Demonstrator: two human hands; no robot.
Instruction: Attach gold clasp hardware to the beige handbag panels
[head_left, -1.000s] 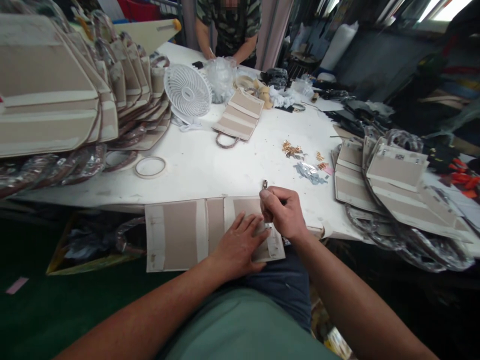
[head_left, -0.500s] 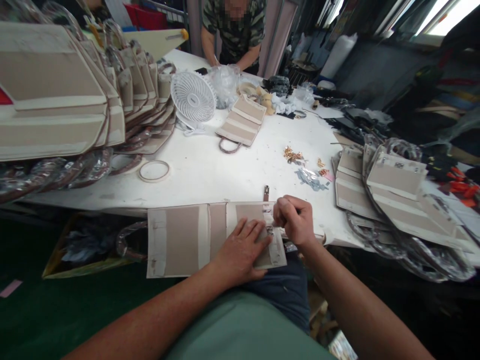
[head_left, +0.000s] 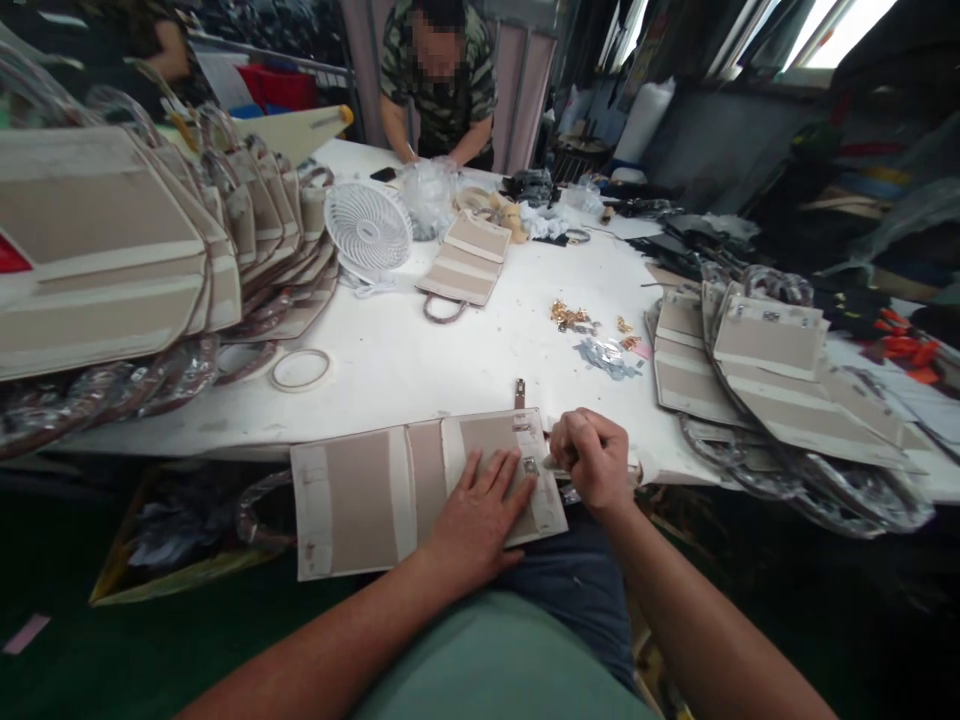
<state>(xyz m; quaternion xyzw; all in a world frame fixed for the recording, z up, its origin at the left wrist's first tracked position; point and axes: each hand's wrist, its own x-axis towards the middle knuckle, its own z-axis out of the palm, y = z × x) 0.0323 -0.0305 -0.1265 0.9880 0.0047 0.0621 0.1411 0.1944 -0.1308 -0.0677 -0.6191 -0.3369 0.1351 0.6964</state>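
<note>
A beige handbag panel (head_left: 360,495) with pale taped bands lies flat across the table's near edge and my lap. From its left end sticks out a plastic-wrapped handle (head_left: 259,508). My left hand (head_left: 476,515) rests on the panel's right half, fingers spread and pressing down. Beside the panel's right edge, my right hand (head_left: 592,455) is closed in a fist; whatever it grips is hidden. Small metal fittings (head_left: 530,466) show on the panel near that edge. A short brown strap with a metal end (head_left: 520,393) pokes out beyond the panel's far edge.
Stacked bag panels stand at left (head_left: 97,220) and right (head_left: 772,340). A white fan (head_left: 369,228), another panel (head_left: 469,258), a tape roll (head_left: 300,370), gold hardware (head_left: 570,316) and silver pieces (head_left: 609,357) lie on the table (head_left: 420,360). A person (head_left: 439,90) works opposite.
The head view has tilted up and shifted slightly right. My right fist has moved a little nearer to me along the panel's edge. My left hand keeps pressing on the panel.
</note>
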